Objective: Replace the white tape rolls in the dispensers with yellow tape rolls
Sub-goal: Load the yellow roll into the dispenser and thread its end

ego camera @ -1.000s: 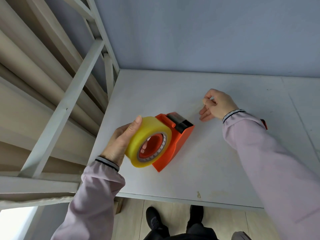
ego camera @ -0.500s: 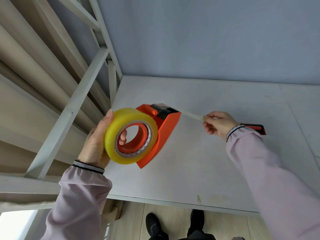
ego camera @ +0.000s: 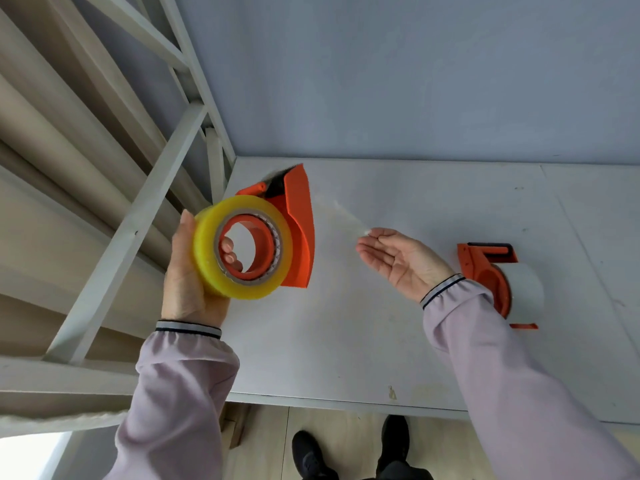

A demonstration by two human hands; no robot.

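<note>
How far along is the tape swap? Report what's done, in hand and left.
Done: the yellow tape roll sits on the orange dispenser. In hand: the left hand holds that dispenser up, the right hand lies open beside a thin tape strip. Left: the second dispenser on the table carries a white roll.

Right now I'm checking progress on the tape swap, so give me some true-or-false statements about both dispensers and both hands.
1. The left hand holds a dispenser carrying a yellow tape roll. True.
2. The second dispenser on the table carries a yellow roll. False: its white tape roll is still on it.
3. The right hand is clenched in a fist. False: it is open, palm up.
4. The held dispenser is lifted off the table. True.
5. The right hand rests on the second dispenser. False: they are apart.
</note>
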